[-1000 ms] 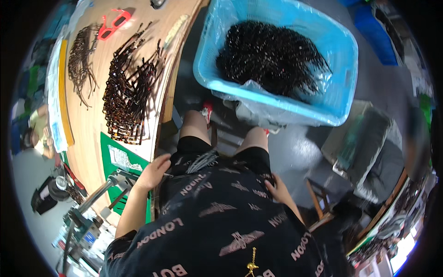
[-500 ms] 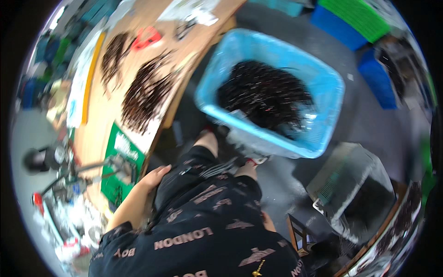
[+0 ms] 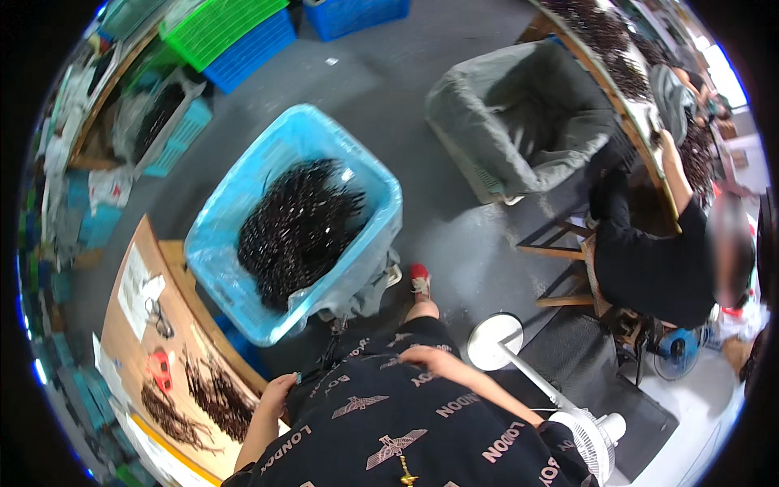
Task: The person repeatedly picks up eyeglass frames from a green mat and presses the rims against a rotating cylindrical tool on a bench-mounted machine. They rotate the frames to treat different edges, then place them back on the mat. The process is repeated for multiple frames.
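Note:
My left hand (image 3: 280, 391) is low by my hip, next to the edge of the wooden table (image 3: 139, 258). Its fingers show only in part and look loosely extended, with a tiny teal spot at their tips. My right hand (image 3: 423, 357) rests across the front of my black printed shirt, fingers stretched out, nothing visible in it. Ahead of me stands a light-blue plastic crate (image 3: 213, 231) with a clear liner, holding a heap of dark, glossy strands (image 3: 300, 231). Bunches of similar brown strands (image 3: 217, 398) lie on the table beside a red plastic object (image 3: 160, 371).
A grey-lined crate (image 3: 462, 134) stands at the far right. A seated person in black (image 3: 653, 272) works at another table there, near a wooden stool (image 3: 591, 272). A white floor fan (image 3: 584, 442) is close on my right. Green and blue crates (image 3: 251, 53) sit at the back.
My view has swung to the right; the blue crate and table now appear further left. My right hand has come into sight over my shirt. The seated person and fan are now visible.

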The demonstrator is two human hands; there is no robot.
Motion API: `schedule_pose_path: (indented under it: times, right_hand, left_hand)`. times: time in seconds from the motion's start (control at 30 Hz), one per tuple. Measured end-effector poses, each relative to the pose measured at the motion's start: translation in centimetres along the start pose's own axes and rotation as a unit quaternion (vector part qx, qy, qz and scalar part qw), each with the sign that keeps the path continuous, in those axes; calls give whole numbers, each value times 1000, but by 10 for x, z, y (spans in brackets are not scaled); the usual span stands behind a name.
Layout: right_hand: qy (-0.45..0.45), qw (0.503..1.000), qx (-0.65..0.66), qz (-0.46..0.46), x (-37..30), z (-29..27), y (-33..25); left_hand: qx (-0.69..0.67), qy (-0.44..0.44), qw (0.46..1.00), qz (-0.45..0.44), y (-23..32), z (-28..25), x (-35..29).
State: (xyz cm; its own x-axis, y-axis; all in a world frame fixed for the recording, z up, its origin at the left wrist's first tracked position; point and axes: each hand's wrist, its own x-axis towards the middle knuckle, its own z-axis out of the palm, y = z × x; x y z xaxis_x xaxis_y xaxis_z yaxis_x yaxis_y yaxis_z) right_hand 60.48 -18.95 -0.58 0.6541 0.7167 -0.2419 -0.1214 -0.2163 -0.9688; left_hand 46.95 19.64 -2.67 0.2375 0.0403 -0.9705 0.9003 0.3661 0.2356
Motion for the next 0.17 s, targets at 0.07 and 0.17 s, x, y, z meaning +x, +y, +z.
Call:
schedule_pose_path:
  times: [0.07, 0.17]
  right_hand:
    - [47, 999, -5, -1, 1, -1, 0]
    - [65, 983, 35, 168, -40, -25, 53]
  left_hand:
    - [52, -11, 999, 2, 26, 16, 16]
    - [86, -31, 996, -8, 46, 62, 27]
